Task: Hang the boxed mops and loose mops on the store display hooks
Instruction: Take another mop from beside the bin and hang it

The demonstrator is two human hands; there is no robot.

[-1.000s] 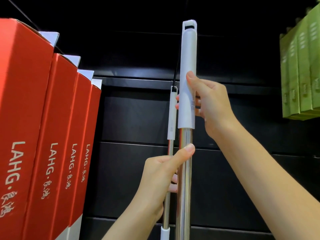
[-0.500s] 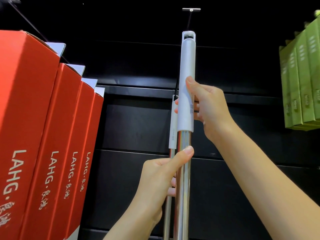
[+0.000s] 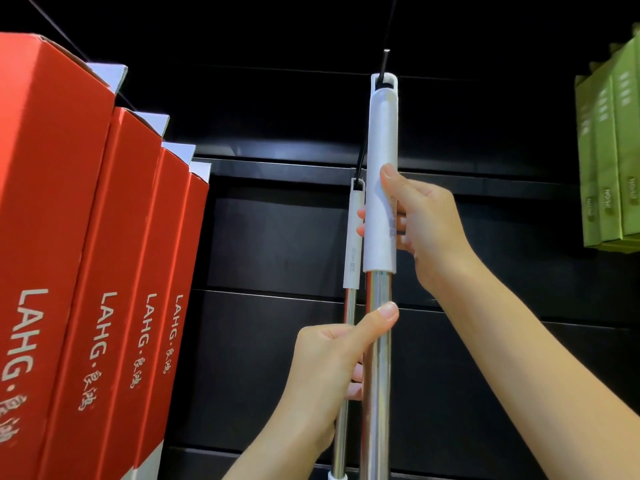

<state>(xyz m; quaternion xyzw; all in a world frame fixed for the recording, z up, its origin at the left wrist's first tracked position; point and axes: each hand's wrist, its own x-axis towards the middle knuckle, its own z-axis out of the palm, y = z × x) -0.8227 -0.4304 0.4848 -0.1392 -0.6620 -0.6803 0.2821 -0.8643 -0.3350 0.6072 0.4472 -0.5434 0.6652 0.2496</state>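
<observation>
Against the black display wall, a person raises a loose mop [image 3: 381, 188] toward a hook [image 3: 383, 65]. Right hand [image 3: 424, 225]: clenched round the white handle sleeve, thumb across its front, fingertips showing past its left edge. Left hand [image 3: 332, 372]: clasped on the steel shaft below, thumb pressed against the metal. The hook's tip appears to sit inside the hanging slot at the sleeve's top end, well above the upper grip; whether the slot bears on the wire cannot be told. To finish well, the shaft should stay vertical, the slot should be slid back along the wire and lowered until the hook takes the weight, and the lower hand should steady any swing before either grasp is released. A second hung mop [image 3: 354, 237] dangles just behind and to the left, close enough to be knocked. Red boxed mops [image 3: 69, 237] hang in a row at far left; green boxes [image 3: 609, 150] hang at far right.
</observation>
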